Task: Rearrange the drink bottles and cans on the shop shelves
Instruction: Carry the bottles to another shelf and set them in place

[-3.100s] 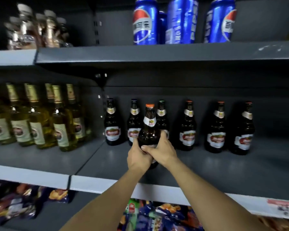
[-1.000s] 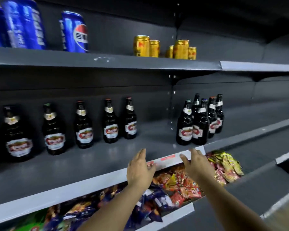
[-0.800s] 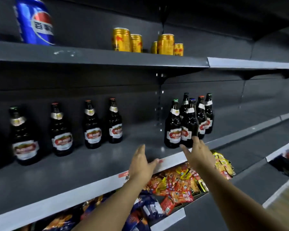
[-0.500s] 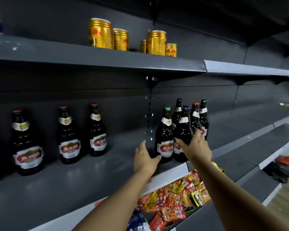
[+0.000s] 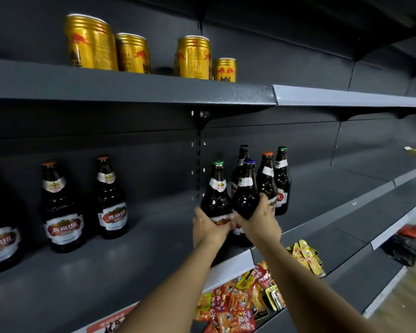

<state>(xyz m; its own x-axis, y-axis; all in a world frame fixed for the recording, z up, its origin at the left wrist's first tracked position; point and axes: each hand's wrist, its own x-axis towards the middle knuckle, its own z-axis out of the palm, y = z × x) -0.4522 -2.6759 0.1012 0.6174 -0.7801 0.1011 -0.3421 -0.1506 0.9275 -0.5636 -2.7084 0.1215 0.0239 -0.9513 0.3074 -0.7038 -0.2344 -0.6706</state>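
While both hands gripped bottles on the grey middle shelf [image 5: 154,255], my left hand [image 5: 208,230] held the green-capped brown bottle [image 5: 216,195], my right hand [image 5: 259,221] the blue-capped brown bottle [image 5: 246,193].

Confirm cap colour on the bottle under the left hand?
Green cap on the bottle the left hand grips; head view.

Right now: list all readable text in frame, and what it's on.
"RedBull": smallest gold can on the upper shelf.
"燕京U8": red label of the dark bottle left of the hands; same on its left neighbour.
"8": label of the rightmost clustered bottle.
Blurred: other can print, snack packets, shelf-edge tag.
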